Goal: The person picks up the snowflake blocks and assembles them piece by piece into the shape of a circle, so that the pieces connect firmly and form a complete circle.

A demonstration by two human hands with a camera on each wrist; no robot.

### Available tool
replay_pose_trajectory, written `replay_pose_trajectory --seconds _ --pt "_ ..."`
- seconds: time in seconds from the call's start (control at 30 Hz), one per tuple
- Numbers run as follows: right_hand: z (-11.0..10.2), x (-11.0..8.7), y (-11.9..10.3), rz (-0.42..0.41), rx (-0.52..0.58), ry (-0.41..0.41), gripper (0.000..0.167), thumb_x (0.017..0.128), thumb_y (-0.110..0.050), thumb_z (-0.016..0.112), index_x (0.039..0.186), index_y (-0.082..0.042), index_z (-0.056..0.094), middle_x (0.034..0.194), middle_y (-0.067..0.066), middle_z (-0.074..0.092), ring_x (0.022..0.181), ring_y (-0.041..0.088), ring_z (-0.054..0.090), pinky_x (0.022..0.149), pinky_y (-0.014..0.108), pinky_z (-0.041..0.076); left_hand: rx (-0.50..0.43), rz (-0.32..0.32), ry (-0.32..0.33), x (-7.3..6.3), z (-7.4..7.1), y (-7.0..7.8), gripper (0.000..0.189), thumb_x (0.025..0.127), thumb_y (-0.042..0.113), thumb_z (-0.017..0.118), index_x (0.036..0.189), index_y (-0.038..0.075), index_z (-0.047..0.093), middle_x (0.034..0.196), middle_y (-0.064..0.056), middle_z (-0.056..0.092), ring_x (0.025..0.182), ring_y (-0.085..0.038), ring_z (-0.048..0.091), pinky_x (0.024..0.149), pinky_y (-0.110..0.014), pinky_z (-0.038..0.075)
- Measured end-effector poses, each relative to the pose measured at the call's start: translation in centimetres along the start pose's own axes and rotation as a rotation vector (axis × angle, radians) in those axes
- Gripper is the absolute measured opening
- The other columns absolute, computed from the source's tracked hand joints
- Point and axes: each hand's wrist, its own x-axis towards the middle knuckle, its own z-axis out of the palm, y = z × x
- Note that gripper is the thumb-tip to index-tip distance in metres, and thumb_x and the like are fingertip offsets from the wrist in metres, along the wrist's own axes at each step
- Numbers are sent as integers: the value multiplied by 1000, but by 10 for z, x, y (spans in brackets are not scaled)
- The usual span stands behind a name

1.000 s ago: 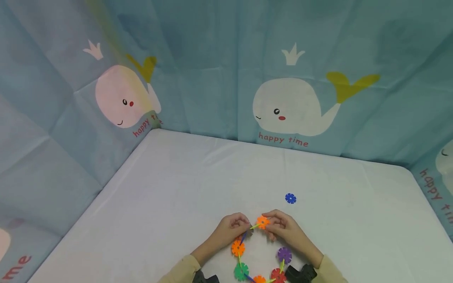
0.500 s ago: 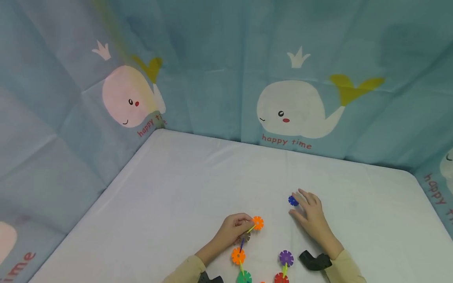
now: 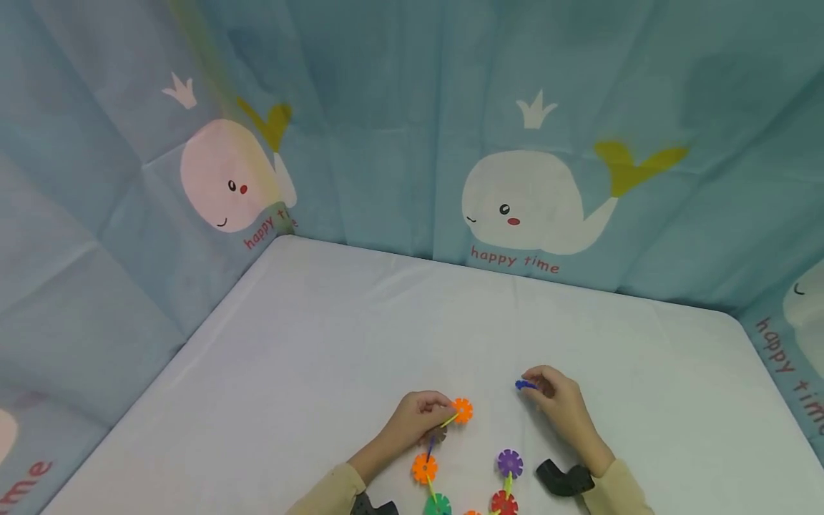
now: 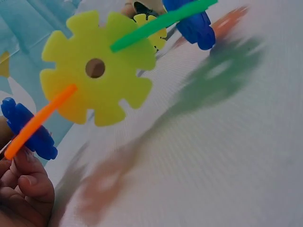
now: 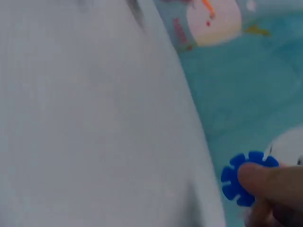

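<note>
My left hand (image 3: 417,422) pinches the far end of a chain of slotted plastic snowflake discs, near an orange disc (image 3: 462,410) and a brown disc (image 3: 439,434). In the left wrist view a yellow disc (image 4: 128,90) fills the middle, joined to an orange disc (image 4: 42,120) and a green disc (image 4: 163,24) seen edge-on. Fingers of the left hand (image 4: 26,194) show at lower left there. Away to the right, my right hand (image 3: 561,402) pinches a loose blue disc (image 5: 233,185) between thumb and fingers, raised over the table.
The chain curves toward me, with a green disc (image 3: 438,505) on the left and purple (image 3: 510,463) and red (image 3: 505,503) discs on the right. A white table (image 3: 360,322) lies beneath. Teal whale-printed curtains (image 3: 386,179) stand along its far and left sides.
The right hand let go of the chain's orange disc, reached out to the blue disc, picked it up and drew it slightly back. The left hand kept hold of the chain.
</note>
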Motion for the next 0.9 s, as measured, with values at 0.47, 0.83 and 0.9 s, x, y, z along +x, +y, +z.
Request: replay_pose_trajectory --seconds 0.47,0.83,0.9 --pt "23 -6 -53 -9 346 -200 18 68 13 69 73 -4 63 69 6 60 52 12 54 43 25 45 18 -5 5 0 -1 0 16 89 12 56 91 -2 63 58 -4 56 41 -9 40 38 -18 33" --pt "25 -8 -62 -72 475 -183 14 68 18 65 75 5 63 69 14 60 58 23 60 53 27 50 33 -10 -16 -3 0 -1 16 88 11 57 90 -3 63 54 -1 48 40 -6 34 39 -18 30" --pt "26 -9 -62 -100 473 -165 15 67 18 66 73 5 64 67 12 60 55 22 59 52 25 50 27 -6 -29 -3 1 -1 17 89 11 56 90 -4 63 55 -2 49 42 -7 36 40 -18 31"
